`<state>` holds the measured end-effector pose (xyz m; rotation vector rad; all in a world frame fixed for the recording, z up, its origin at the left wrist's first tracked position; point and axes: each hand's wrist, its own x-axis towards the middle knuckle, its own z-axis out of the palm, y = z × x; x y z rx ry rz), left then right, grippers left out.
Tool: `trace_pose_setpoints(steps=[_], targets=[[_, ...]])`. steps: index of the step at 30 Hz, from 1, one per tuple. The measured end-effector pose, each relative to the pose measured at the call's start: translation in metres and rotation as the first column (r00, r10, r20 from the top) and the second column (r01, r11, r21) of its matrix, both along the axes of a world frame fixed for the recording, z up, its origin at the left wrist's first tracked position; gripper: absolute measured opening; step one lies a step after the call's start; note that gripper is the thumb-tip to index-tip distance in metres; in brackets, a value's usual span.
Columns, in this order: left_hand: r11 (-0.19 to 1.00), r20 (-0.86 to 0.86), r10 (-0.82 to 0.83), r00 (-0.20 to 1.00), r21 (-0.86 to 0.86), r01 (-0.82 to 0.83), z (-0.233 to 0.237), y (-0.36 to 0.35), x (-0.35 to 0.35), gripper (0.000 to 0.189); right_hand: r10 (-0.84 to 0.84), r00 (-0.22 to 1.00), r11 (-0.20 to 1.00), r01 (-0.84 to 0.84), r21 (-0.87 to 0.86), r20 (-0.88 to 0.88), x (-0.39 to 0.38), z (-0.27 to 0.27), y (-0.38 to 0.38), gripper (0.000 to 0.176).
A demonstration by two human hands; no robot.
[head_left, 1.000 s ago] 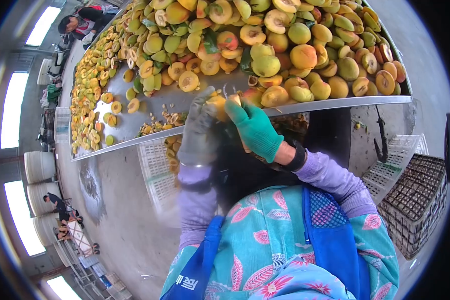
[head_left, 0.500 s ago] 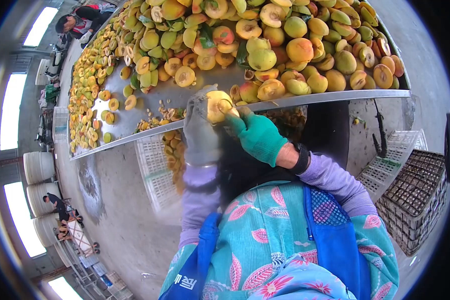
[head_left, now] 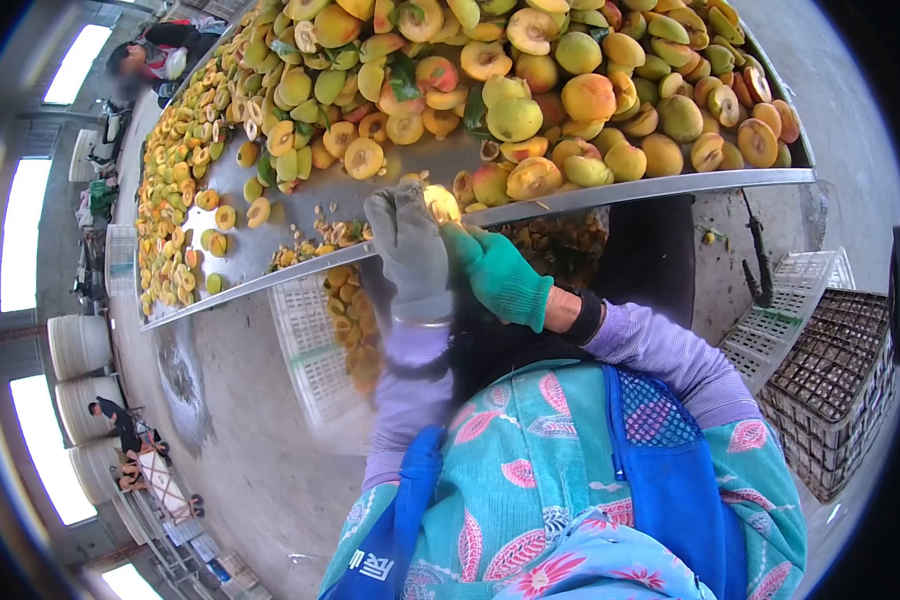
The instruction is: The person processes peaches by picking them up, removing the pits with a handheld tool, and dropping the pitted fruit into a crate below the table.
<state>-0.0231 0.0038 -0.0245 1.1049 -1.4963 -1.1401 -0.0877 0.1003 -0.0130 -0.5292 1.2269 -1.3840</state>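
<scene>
My left hand (head_left: pixel 407 245), in a grey glove, is closed around a pale yellow peach (head_left: pixel 441 204) at the near edge of a metal table (head_left: pixel 570 204). Close against its right side is my right hand (head_left: pixel 505 275), in a green knitted glove, with the fingers curled together. Whatever those fingers grip is hidden. Beyond both hands lies a big heap of peaches (head_left: pixel 590 97), many cut in half, some whole, with a few green leaves among them. Loose pits and scraps (head_left: pixel 315 243) are scattered on the tabletop to the left of my hands.
Below the table edge stands a white plastic crate (head_left: pixel 310 345) beside more peach halves (head_left: pixel 353 325). To the right are another white crate (head_left: pixel 785 310) and a dark slatted crate (head_left: pixel 830 390). A person (head_left: pixel 170 55) is at the table's far left; others stand by a cart (head_left: pixel 163 485).
My hands have come slightly down toward me with the peach, and the left glove has turned so that it covers more of the fruit. A curved edge seen on the peach is no longer visible.
</scene>
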Motion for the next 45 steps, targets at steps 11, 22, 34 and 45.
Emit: trace_pose_setpoints(steps=[11,22,34,45], targets=[[0.924,0.362,-0.351,0.864,0.285,0.256,0.027,-0.023,0.005,0.016,0.097,0.975,0.993,-0.108,0.041,0.201,-0.013,0.012,0.007,0.035],[0.901,0.109,-0.384,0.917,-0.172,0.398,0.016,-0.004,0.012,0.021,-0.095,0.983,0.994,0.084,-0.076,-0.155,0.002,-0.013,0.001,0.038],[0.924,0.154,-0.275,0.949,-0.230,0.305,0.013,0.006,-0.002,0.026,0.033,0.973,0.988,-0.066,0.138,0.229,-0.002,0.011,0.009,0.045],[0.837,-0.160,-0.346,0.925,0.392,0.381,0.037,0.003,-0.006,0.028,0.136,0.720,0.980,-0.200,0.015,0.680,0.000,0.027,0.013,0.047]])
